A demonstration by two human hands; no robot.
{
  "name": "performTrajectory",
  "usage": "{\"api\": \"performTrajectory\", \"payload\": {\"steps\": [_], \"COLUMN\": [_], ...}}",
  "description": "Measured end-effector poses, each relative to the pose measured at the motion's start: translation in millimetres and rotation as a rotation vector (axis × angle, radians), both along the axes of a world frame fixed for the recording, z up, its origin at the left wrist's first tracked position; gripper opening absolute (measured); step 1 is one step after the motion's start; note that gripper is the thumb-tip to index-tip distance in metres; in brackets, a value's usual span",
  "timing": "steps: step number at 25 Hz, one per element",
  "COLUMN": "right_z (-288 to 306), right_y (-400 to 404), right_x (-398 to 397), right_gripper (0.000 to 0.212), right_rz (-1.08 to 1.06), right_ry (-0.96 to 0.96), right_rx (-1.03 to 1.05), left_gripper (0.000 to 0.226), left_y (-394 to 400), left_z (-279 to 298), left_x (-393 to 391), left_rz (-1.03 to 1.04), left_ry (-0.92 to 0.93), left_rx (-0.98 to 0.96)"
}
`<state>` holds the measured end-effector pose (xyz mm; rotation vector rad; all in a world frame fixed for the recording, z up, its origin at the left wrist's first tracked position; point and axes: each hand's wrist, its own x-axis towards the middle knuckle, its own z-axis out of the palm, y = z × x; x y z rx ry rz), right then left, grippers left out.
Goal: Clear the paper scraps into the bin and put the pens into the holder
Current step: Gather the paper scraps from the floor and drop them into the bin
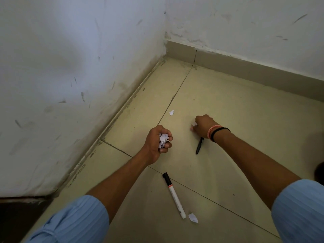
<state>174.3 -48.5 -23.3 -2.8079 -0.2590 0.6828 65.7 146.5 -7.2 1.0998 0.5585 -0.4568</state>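
Head view, corner of a room: scuffed white wall (61,76) on the left, beige tiled floor (228,111) with a skirting strip (245,67) along the far wall.

Left hand (157,142) is raised off the floor just left of centre, fingers curled tight, clamped on a wad of crumpled paper scraps (163,139); white paper shows between the fingers. Light blue sleeve (75,221) pushed up above the left elbow.

1 loose scrap (172,112) lies on the floor beyond the hands, near a tile joint.

White marker (174,195) with a black cap and an orange band lies flat on the floor between the 2 forearms, cap end pointing away. 1 more scrap (193,218) sits just beside its near end, to the right.

Right hand (204,126) is down at the floor, fingers bunched together around a small white scrap (194,124); only an edge of it shows. Wrist carries an orange band and a black band (217,132). Black pen (199,146) lies on the floor directly under that wrist, partly hidden by it.

No bin or holder in frame.
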Motion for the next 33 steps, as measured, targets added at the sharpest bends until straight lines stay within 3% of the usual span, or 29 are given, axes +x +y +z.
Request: {"api": "performTrajectory", "payload": {"steps": [3,7,9,13,17,20,23,26,29,30,33], "right_z": [0.5,7.3,8.9,3.5,-13.1,-24.0,-16.1,7.0,23.0,26.6,37.7], "right_y": [5.3,18.1,28.5,53.7,77.2,81.5,75.4,55.7,24.9,13.9,-21.2], "right_x": [0.8,9.4,13.5,26.3,38.4,36.7,25.6,4.7,-14.1,-20.7,-45.7], "right_gripper": [0.023,0.025,0.019,0.026,0.028,0.020,0.026,0.026,0.021,0.021,0.020], "right_rz": [0.025,-0.251,-0.302,0.021,0.143,0.073,-0.210,-0.532,-0.604,-0.622,-0.675], "right_ry": [-0.006,0.067,0.088,-0.106,-0.093,-0.095,-0.006,0.340,0.506,0.543,0.561], "right_rx": [0.049,0.500,0.621,0.418,0.320,0.295,0.552,1.092,1.291,1.324,1.364], "left_gripper": [0.024,0.024,0.023,0.025,0.023,0.015,0.015,0.033,0.057,0.061,0.067], "left_y": [-4.1,-1.6,2.4,13.0,25.0,27.7,27.1,9.3,-22.7,-33.0,-69.0], "left_z": [0.9,1.9,2.8,4.3,6.3,9.0,10.8,14.6,14.8,13.1,12.8], "left_x": [-0.6,-1.7,-2.9,-5.7,-8.3,-11.6,-12.6,-15.3,-23.7,-27.7,-46.1], "left_rz": [0.005,0.017,0.020,0.022,0.015,-0.010,-0.055,-0.210,-0.401,-0.541,-1.236], "left_ry": [0.000,0.006,0.012,0.015,-0.004,-0.030,-0.019,0.047,-0.046,-0.134,-0.348], "left_rx": [0.002,-0.001,0.003,0.026,0.044,0.062,0.096,0.240,0.480,0.590,0.931]}}
